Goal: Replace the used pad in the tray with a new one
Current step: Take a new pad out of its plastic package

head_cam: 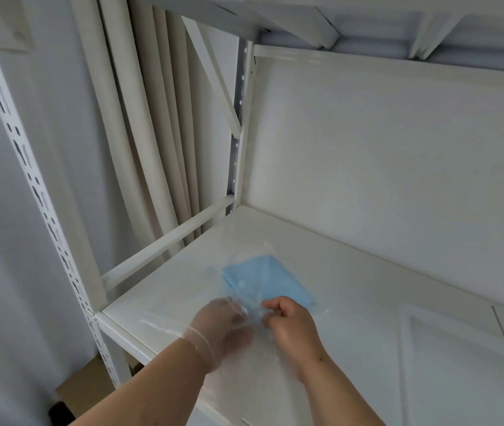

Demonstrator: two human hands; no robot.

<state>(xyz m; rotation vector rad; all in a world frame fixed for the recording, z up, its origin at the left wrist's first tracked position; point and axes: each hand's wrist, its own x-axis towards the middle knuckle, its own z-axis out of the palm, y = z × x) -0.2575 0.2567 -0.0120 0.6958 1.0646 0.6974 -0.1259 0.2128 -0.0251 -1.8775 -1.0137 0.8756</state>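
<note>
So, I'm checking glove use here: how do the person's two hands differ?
The left hand wears a thin clear glove that ends at the wrist; the right hand is bare. The left sits nearer the shelf's front edge, the right nearer the blue pad. Both pinch the clear plastic wrapper around that pad.

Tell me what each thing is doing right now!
Blue pad: folded, inside a clear bag.
Clear bag: lying on the shelf, pinched by both hands.
Left hand: gloved, pinching the bag.
Right hand: bare, pinching the bag.
White tray: sitting on the shelf.
</note>
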